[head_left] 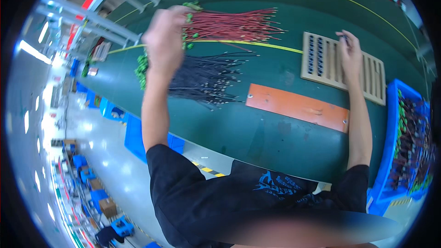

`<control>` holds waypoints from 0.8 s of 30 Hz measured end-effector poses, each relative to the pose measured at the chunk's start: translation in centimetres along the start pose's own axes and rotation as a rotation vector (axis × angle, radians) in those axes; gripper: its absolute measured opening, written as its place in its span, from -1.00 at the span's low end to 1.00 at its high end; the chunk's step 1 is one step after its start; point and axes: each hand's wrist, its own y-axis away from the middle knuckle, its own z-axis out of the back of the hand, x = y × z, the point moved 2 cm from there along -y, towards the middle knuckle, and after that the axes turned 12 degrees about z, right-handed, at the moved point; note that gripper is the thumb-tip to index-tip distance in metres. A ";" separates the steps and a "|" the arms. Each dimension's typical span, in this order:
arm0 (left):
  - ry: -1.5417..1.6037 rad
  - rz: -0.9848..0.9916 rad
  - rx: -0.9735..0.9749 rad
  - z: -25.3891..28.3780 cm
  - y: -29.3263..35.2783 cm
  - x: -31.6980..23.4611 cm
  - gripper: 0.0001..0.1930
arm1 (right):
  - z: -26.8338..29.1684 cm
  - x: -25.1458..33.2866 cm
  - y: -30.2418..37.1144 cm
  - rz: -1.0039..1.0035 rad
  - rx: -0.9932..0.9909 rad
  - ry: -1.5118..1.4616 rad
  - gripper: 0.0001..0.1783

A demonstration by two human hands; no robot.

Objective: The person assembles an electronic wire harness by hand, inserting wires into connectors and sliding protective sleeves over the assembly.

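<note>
My left hand (166, 36) is smeared by motion at the green-connector end of a bundle of red wires (234, 24); whether it grips any of them I cannot tell. Black wires (204, 78) with bare tips lie in a second bundle beside my left forearm, their green connectors (141, 69) at the left. Over a slotted wooden rack (307, 62), my right hand (351, 57) has its fingers drawn together. Something small and dark shows at the fingertips, too small to name. Small dark round pieces (320, 55) fill the rack's two leftmost slots.
An orange strip (296, 108) lies on the green table (220, 133) in front of the rack. At the right stands a blue bin (385, 156) of wired parts with green connectors. Yellow tape (280, 47) crosses the table. Metal framing (92, 16) rises at the far left.
</note>
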 end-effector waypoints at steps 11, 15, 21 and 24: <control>0.858 0.358 0.866 -13.3 8.8 -15.5 -0.63 | -0.1 17.4 11.6 -0.252 0.200 -0.203 -0.36; 1.018 0.606 1.156 -14.6 10.1 -16.7 -0.57 | 0.4 17.1 13.1 -0.174 0.115 -0.103 -0.33; 1.102 0.683 1.310 -15.0 11.4 -16.3 -0.55 | 0.6 18.0 12.3 0.105 0.288 0.219 -0.37; 1.127 0.691 1.310 -15.0 11.6 -16.1 -0.56 | 0.3 17.9 12.5 0.085 0.240 0.184 -0.38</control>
